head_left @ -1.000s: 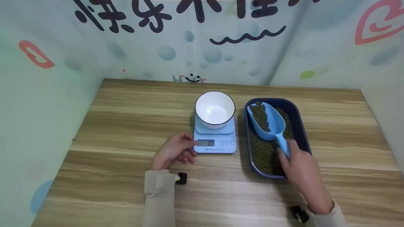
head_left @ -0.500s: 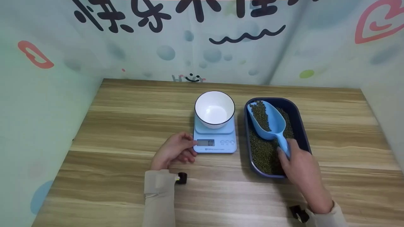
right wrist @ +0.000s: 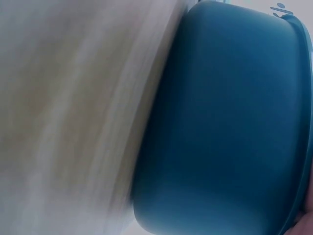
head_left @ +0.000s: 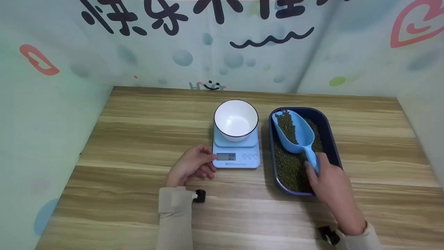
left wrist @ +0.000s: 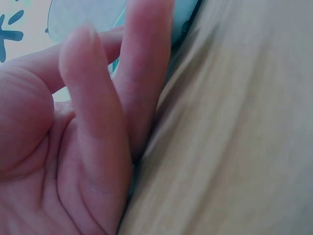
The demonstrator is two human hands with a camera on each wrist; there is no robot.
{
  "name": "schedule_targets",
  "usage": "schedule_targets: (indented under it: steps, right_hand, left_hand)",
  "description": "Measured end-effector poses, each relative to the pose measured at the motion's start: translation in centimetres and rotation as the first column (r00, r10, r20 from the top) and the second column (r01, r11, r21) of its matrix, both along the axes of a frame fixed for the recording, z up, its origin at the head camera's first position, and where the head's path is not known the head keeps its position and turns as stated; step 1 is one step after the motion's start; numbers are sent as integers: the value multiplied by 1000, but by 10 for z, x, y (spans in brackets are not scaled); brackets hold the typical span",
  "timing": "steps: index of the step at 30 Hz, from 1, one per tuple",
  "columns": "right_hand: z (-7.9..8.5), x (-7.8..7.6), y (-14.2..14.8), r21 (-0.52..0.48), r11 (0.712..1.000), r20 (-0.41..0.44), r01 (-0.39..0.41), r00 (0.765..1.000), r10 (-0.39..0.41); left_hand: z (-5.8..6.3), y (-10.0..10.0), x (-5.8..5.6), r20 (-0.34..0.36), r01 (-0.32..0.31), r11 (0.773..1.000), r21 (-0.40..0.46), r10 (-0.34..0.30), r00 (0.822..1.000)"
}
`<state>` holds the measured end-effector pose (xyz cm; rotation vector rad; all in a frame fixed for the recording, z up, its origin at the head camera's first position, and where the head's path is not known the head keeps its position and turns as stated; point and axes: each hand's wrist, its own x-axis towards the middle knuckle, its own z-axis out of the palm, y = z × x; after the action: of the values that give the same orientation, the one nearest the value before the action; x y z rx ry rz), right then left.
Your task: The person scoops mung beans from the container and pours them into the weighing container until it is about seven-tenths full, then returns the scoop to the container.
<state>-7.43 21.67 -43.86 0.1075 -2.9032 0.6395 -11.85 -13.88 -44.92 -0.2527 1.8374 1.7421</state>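
My left hand (head_left: 194, 163) grips the left front edge of a light blue kitchen scale (head_left: 239, 163), thumb beside its display, which reads 0.0. Close up in the left wrist view, the curled fingers (left wrist: 98, 107) lie along the tabletop. A white bowl (head_left: 236, 119) with a dark rim stands on the scale with nothing in it. My right hand (head_left: 331, 184) holds the handle of a blue scoop (head_left: 303, 133). Small green mung beans (head_left: 287, 128) lie along the left side of the scoop, which is over a dark blue tub (head_left: 333, 146) of the same beans.
The tub stands just right of the scale on the wooden table (head_left: 138, 132); its tall outer wall (right wrist: 225, 122) fills much of the right wrist view. A printed backdrop (head_left: 208, 55) rises behind the table's back edge. Black wrist cameras (head_left: 200, 196) sit at both cuffs.
The scoop's tip has shifted very slightly toward the back of the tub. Both hands, the scale and the bowl stay in place, the display still at 0.0.
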Motion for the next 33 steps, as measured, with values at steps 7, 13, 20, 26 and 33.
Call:
schedule_targets:
  steps: [7, 13, 20, 26, 33]
  right_hand:
    - [1, -1, 0, -6, 1000, 7, 0, 1000, 0]
    - [0, -1, 0, -12, 1000, 2, 5, 1000, -5]
    - [-3, -1, 0, -8, 1000, -64, 8, 998, -8]
    - [-3, -1, 0, -3, 1000, -81, 2, 997, -2]
    - [-2, 0, 1, -5, 1000, -52, 15, 999, -15]
  left_hand:
    - [-9, 0, -3, 3, -14, 1000, 4, 14, 1000]
    - [-25, -2, -7, -6, -23, 1000, -20, 23, 1000]
    - [-27, -1, -9, -59, 5, 999, -39, -7, 998]
    - [-28, -1, -8, -58, -1, 999, -44, -2, 998]
    - [-25, -1, -7, -51, -6, 999, -47, 4, 999]
